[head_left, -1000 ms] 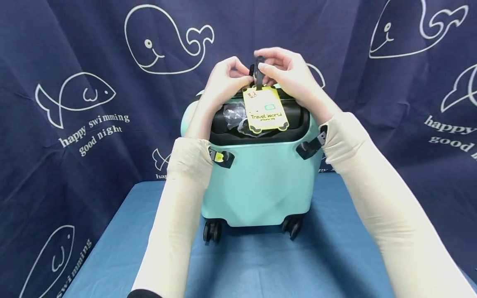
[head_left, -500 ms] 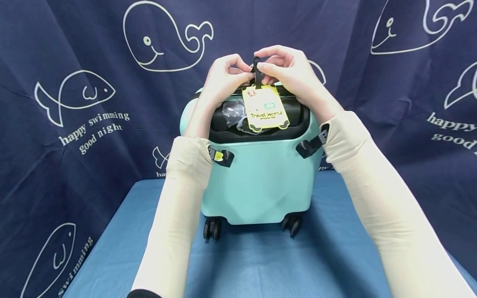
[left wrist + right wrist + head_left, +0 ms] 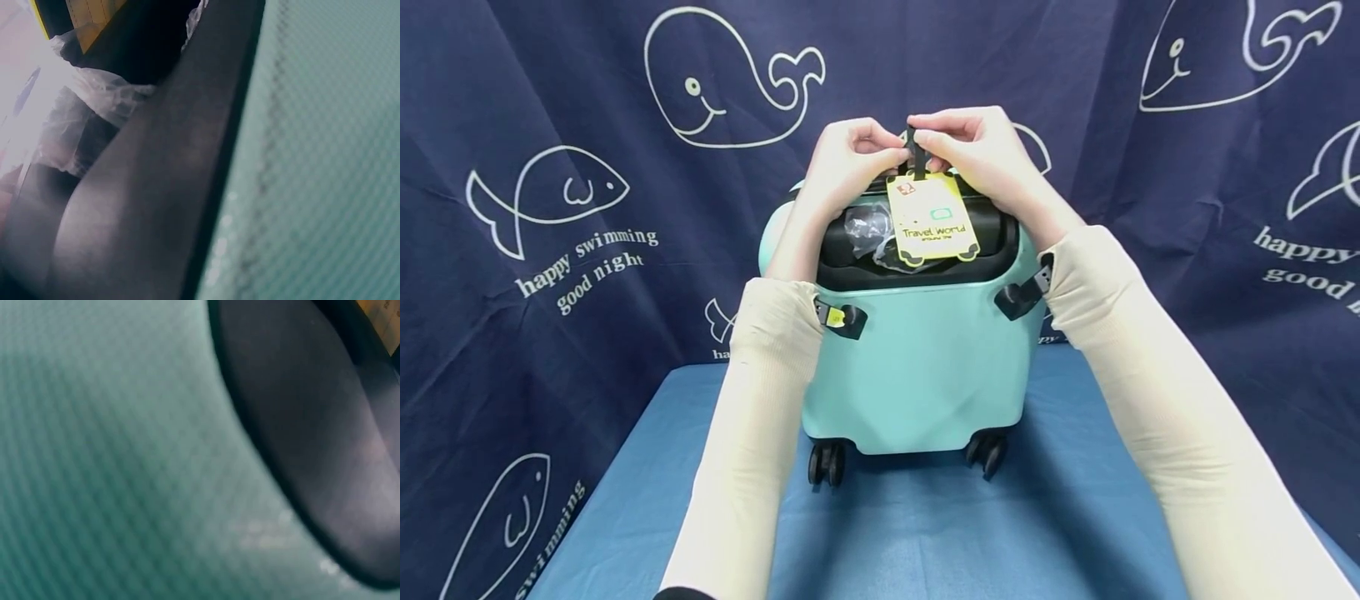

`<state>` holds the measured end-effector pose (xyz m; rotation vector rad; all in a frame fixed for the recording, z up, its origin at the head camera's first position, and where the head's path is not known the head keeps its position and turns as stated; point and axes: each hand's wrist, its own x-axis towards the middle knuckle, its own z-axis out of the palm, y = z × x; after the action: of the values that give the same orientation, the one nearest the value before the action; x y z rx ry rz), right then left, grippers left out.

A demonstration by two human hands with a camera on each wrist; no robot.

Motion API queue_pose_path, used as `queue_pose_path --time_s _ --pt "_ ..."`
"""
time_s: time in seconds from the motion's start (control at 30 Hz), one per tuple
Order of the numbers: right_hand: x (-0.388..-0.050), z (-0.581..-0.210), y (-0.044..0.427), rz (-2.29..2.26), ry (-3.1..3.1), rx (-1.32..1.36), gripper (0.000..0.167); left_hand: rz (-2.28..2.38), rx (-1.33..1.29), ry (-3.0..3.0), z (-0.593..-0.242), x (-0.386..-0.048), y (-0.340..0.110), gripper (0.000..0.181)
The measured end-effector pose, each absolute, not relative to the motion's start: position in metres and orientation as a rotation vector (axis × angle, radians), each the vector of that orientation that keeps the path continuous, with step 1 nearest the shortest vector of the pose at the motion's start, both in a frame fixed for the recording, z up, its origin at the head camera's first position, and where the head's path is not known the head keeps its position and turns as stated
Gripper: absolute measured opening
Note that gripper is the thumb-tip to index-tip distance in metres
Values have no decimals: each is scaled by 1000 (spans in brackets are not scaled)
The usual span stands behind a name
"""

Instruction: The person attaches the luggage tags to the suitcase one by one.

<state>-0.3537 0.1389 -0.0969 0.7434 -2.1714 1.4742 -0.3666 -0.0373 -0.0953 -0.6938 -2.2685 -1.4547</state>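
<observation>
A person's left hand (image 3: 850, 162) and right hand (image 3: 983, 152) pinch a black strap (image 3: 919, 164) above a yellow-edged luggage tag (image 3: 932, 218), which hangs before the black upper recess of a mint-green suitcase (image 3: 917, 367), beside clear plastic wrap (image 3: 867, 231). The tag reads "Travel World"; finer print is too small to tell. Cream sleeves (image 3: 775, 358) reach forward, hands turned toward each other. The suitcase stands on black wheels (image 3: 827, 464) on a blue worktop (image 3: 917, 542), before a navy curtain (image 3: 962, 42) lettered "happy swimming good night."

Finely textured plastic-looking suitcase (image 3: 917, 367), clear crinkled plastic wrap (image 3: 868, 229), smooth cloth tabletop (image 3: 910, 533)
</observation>
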Motion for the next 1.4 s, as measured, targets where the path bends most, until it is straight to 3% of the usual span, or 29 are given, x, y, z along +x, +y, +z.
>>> queue_pose_path --time_s 0.63,0.93,1.4 --pt "-354 -95 138 1324 -2259 732 31 -1461 -654 -2352 -94 -367 -40 25" --pt "-355 -96 137 1374 -2250 759 17 -1516 -670 -2353 -96 -367 -40 40" --pt "-356 -96 136 1265 -2338 739 19 -1564 -719 -2342 -96 -361 -38 34"
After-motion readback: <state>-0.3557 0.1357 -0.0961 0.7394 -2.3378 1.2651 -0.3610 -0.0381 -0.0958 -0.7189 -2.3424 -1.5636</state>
